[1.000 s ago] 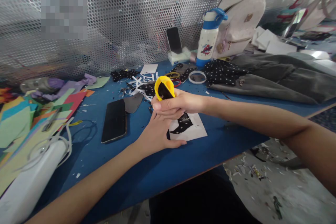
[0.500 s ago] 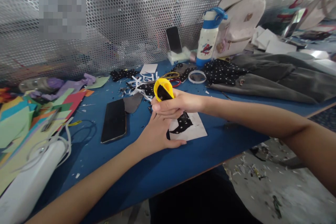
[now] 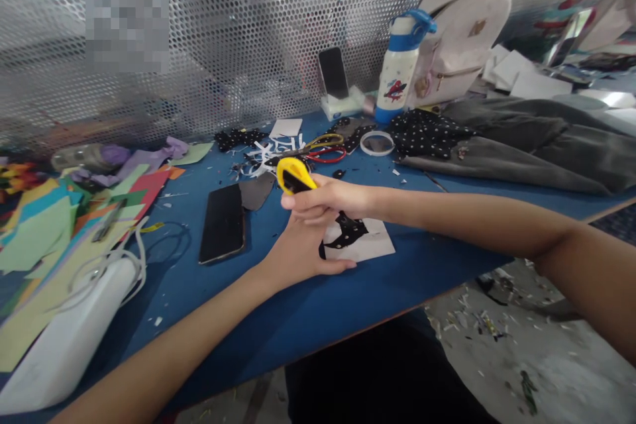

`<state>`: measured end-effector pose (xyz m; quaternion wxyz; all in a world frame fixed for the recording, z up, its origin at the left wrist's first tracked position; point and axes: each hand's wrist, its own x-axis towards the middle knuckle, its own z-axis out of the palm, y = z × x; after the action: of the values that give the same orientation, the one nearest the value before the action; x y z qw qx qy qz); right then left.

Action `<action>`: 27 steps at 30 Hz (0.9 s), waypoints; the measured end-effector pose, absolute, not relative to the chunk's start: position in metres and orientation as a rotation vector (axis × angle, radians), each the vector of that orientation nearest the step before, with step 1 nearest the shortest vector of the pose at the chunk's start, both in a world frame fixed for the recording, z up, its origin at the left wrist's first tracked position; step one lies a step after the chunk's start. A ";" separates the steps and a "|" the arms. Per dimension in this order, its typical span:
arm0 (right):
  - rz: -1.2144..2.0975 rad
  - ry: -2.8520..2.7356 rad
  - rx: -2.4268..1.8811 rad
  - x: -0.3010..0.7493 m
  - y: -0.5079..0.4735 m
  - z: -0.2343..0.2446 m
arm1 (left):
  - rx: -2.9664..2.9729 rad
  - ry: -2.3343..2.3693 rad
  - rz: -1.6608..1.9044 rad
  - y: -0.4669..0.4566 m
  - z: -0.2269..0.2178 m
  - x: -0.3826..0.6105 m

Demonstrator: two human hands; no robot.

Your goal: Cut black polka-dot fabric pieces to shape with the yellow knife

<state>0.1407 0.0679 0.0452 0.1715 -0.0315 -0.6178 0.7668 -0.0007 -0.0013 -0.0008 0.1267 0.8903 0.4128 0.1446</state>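
My right hand (image 3: 325, 202) is closed around the yellow-handled scissors (image 3: 292, 176), which stick up and to the left above the blue table (image 3: 348, 298). Just below it, my left hand (image 3: 298, 253) pinches the left edge of a white paper sheet with a black shape (image 3: 358, 238), thumb on top of it. The scissor blades are hidden behind my fingers.
A black phone (image 3: 223, 223) lies left of my hands. Coloured paper sheets (image 3: 44, 225) and a white roll (image 3: 64, 338) are at the left. Behind stand a propped phone (image 3: 333, 73), a water bottle (image 3: 400, 69), a backpack (image 3: 464, 30), grey cloth (image 3: 521, 146), other scissors (image 3: 325, 149) and a tape ring (image 3: 376, 143).
The scissors' yellow handle has tipped lower and to the left in my right hand. The view has shifted slightly; my left hand stays on the paper.
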 end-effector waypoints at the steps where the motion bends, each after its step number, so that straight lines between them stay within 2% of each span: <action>1: 2.177 -1.707 -0.095 0.143 0.070 0.045 | 2.594 1.207 0.423 -0.002 0.000 0.000; 4: 2.165 -1.619 -0.096 0.148 0.074 0.048 | 2.598 1.216 0.427 -0.002 0.001 0.000; 11: 2.128 -1.848 0.041 0.145 0.061 0.053 | 2.606 1.221 0.414 -0.001 -0.004 -0.003; 18: 2.093 -1.703 0.085 0.153 0.073 0.066 | 2.633 1.214 0.436 0.000 0.001 0.001; 27: 2.095 -1.758 0.084 0.145 0.066 0.061 | 2.605 1.262 0.429 0.002 -0.010 -0.004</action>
<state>0.1445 0.0659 0.0605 0.2015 0.0302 -0.6293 0.7499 -0.0035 0.0018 -0.0098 0.1077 0.8850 0.4288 0.1459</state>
